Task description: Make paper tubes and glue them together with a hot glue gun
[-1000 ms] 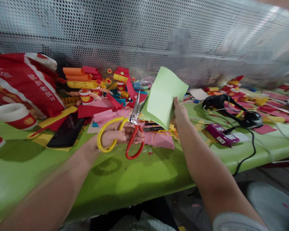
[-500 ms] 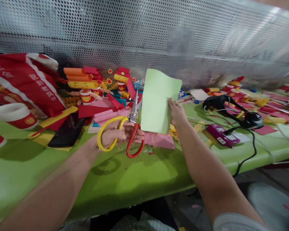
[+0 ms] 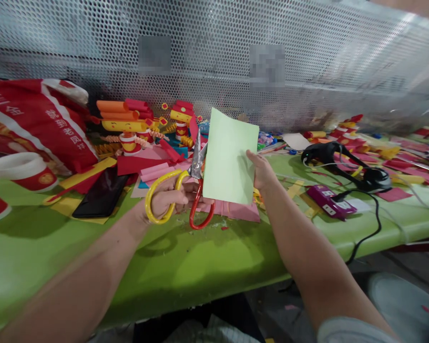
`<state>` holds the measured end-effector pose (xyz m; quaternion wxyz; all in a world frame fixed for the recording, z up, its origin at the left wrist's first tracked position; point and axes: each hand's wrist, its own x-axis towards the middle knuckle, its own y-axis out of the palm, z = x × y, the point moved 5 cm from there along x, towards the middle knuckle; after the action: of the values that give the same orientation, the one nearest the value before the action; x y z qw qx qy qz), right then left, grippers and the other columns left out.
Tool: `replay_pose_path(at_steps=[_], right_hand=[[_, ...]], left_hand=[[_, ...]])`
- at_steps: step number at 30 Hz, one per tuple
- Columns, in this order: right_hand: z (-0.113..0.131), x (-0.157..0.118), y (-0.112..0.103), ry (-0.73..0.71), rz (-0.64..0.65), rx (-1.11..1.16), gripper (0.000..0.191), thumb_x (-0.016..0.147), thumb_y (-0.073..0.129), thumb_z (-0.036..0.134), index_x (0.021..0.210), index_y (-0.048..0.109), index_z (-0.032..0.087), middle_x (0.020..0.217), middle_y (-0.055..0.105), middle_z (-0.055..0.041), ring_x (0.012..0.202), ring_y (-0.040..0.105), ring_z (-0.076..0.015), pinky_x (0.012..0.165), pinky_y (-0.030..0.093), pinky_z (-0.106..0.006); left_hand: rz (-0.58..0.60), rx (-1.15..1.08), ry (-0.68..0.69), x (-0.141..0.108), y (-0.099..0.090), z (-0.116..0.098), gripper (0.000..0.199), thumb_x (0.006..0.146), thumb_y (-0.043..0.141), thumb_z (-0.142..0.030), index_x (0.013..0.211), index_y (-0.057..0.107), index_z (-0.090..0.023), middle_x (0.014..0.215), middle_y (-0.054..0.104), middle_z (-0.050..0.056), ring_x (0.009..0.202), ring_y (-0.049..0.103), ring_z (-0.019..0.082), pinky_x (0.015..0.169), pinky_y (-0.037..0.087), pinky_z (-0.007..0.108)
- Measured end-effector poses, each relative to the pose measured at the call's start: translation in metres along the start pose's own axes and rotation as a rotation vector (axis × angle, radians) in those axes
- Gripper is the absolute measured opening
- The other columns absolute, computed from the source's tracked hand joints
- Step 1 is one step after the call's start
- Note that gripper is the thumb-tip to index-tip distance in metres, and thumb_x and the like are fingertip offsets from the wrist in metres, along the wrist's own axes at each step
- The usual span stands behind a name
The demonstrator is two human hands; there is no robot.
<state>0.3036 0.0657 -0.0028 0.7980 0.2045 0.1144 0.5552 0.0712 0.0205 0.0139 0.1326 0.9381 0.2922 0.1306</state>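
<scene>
Closed around a pair of scissors, my left hand point(image 3: 168, 195) has its thumb through the yellow handle loop and fingers at the red one. The scissors point(image 3: 198, 162) point away from me, their blades partly behind the paper's left edge. My right hand point(image 3: 262, 170) pinches a light green sheet of paper point(image 3: 230, 159) by its right edge, thumb in front. The sheet stands nearly upright above the table and bends slightly. Beneath it lie pink paper pieces point(image 3: 236, 211).
Paper-cup figures point(image 3: 128, 138) stand at the back left by a red bag point(image 3: 39, 124). A phone point(image 3: 100, 193), a paper cup point(image 3: 25, 171), a headset point(image 3: 343, 164) and a purple box point(image 3: 331, 201) with a black cable lie about. Perforated metal point(image 3: 207, 57) rises behind the green table point(image 3: 200, 267).
The green sheet has moved left and slightly down, tilting and closing on the scissors. The scissors' handles have shifted slightly; both hands keep hold.
</scene>
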Motion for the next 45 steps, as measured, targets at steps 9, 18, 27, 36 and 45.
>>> replay_pose_path(at_steps=[9,18,27,36,45], right_hand=[[-0.009,-0.001,0.008,-0.006,0.101,-0.031,0.034,0.046,0.083,0.036,0.07,0.064,0.021,0.061,0.071,0.001,0.07,0.07,-0.0214,0.068,0.058,-0.033],[-0.014,-0.006,0.017,0.0,0.145,-0.066,0.041,0.041,0.083,0.041,0.07,0.063,0.02,0.059,0.07,0.0008,0.07,0.07,-0.0238,0.067,0.058,-0.036],[-0.01,-0.004,0.014,-0.028,0.126,-0.043,0.039,0.04,0.083,0.041,0.068,0.064,0.021,0.061,0.071,0.0009,0.069,0.069,-0.0225,0.068,0.058,-0.036],[-0.015,-0.011,0.02,0.046,0.186,-0.133,0.047,0.035,0.084,0.046,0.068,0.064,0.02,0.06,0.07,0.0007,0.058,0.067,-0.0203,0.06,0.057,-0.034],[-0.011,-0.01,0.019,0.028,0.163,-0.146,0.048,0.033,0.084,0.047,0.068,0.063,0.021,0.057,0.069,0.0016,0.053,0.065,-0.019,0.058,0.055,-0.034]], left_hand=[[0.024,-0.039,0.04,0.002,0.001,0.003,0.019,0.061,0.054,-0.008,0.078,0.049,-0.017,0.102,0.068,0.006,0.1,0.063,0.027,0.083,0.05,0.043],[-0.101,0.012,0.053,0.006,-0.001,0.004,0.033,0.057,0.055,-0.009,0.086,0.045,-0.02,0.104,0.067,0.005,0.1,0.063,0.027,0.086,0.049,0.043],[-0.168,-0.004,0.076,0.004,-0.004,0.001,0.029,0.057,0.054,-0.008,0.081,0.046,-0.021,0.098,0.068,0.002,0.1,0.064,0.026,0.081,0.052,0.039],[-0.14,-0.03,0.085,0.005,-0.007,0.002,0.028,0.057,0.055,-0.006,0.078,0.044,-0.021,0.097,0.069,0.0,0.096,0.065,0.024,0.083,0.051,0.041],[-0.157,-0.029,0.149,0.005,-0.008,-0.005,0.028,0.059,0.055,-0.006,0.082,0.045,-0.019,0.096,0.069,0.003,0.093,0.066,0.025,0.079,0.051,0.042]])
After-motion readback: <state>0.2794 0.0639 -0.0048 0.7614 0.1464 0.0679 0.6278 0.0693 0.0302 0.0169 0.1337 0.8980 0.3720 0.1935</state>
